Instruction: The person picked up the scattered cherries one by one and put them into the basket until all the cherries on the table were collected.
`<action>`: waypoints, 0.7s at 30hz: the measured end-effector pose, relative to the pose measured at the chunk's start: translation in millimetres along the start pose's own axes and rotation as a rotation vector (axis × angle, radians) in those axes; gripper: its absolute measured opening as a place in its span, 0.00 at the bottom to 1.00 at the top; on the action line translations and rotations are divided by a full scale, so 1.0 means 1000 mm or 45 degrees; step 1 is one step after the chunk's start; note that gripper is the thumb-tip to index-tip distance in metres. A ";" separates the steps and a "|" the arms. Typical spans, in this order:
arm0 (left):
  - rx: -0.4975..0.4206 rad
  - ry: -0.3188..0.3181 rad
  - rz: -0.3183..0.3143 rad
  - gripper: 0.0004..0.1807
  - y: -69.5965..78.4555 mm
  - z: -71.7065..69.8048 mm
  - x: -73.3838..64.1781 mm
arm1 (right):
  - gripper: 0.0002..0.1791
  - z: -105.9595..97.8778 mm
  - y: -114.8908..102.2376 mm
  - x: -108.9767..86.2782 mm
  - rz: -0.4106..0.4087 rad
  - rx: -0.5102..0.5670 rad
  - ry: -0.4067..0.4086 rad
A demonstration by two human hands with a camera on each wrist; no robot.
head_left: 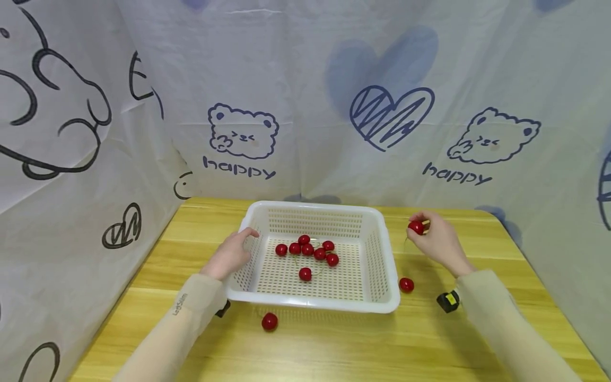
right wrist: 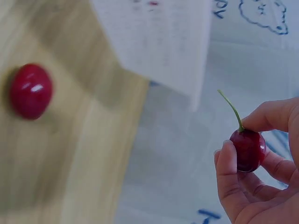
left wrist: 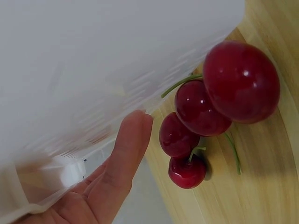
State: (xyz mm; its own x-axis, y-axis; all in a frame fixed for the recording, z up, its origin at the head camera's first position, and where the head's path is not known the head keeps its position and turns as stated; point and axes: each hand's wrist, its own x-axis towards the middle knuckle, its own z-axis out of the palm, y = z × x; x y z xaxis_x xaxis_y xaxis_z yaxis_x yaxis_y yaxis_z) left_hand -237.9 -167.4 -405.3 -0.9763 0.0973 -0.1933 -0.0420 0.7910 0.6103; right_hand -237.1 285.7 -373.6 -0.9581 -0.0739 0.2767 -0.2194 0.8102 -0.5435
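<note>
A white, rectangular, open-topped plastic basket with slotted walls is set upright and held at its left wall by the left hand; eight glossy red cherries are scattered on its base, mostly clustered towards the middle; a dark red cherry with a green stem is pinched by the right hand, well clear of the basket's right side; loose cherries are seen outside, near the basket's front and right edges.
</note>
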 end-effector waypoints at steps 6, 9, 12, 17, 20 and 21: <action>-0.011 0.000 -0.016 0.34 0.000 0.000 0.000 | 0.15 -0.002 -0.029 0.012 -0.073 0.038 -0.014; -0.015 0.003 -0.016 0.34 0.000 0.001 0.000 | 0.13 -0.001 -0.044 0.019 -0.110 0.064 -0.018; -0.019 0.006 -0.014 0.34 0.000 0.002 0.001 | 0.12 0.002 -0.059 0.025 -0.147 0.075 -0.017; -0.058 0.000 -0.027 0.34 0.001 0.002 0.000 | 0.13 0.013 -0.085 0.037 -0.217 0.090 -0.015; -0.073 0.003 -0.039 0.34 0.001 0.002 -0.001 | 0.12 0.024 -0.098 0.044 -0.285 0.093 -0.014; -0.071 0.004 -0.036 0.34 0.001 0.002 -0.002 | 0.12 0.028 -0.102 0.046 -0.307 0.091 -0.018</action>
State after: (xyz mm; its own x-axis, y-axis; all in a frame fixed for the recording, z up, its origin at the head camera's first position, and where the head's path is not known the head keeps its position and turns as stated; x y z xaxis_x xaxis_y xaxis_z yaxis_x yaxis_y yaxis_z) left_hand -236.0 -165.7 -406.4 -0.9752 0.0732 -0.2089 -0.0816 0.7585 0.6466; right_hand -263.7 183.6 -327.6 -0.8790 -0.2684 0.3940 -0.4536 0.7251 -0.5181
